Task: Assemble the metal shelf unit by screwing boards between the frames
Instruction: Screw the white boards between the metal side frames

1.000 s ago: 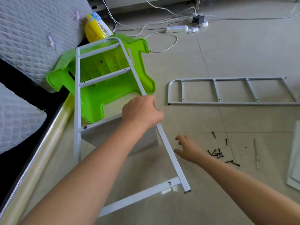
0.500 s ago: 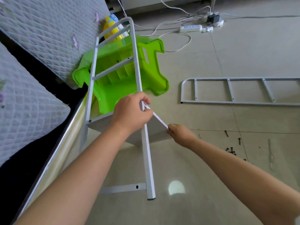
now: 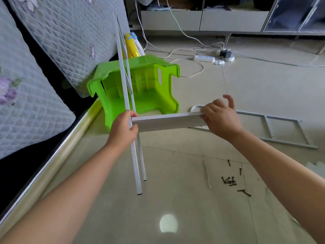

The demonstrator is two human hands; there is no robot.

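The right hand (image 3: 220,118) hides the board's (image 3: 167,121) far end.

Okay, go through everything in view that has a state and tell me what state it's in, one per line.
Upright frame: standing on end, held.
Board: held level against it.
Left hand: gripping frame.
Right hand: gripping board's end.
Second frame: flat on floor.
Green stool: tipped over.
Screws: loose on floor.

Lit evenly and brightly by soft daylight — no hard shadows anywhere. Caught one round glare spot on the glossy floor (image 3: 168,225). Bent straight lines at the edges — wide-angle distortion. Blurred slightly along the raised frame (image 3: 123,55).
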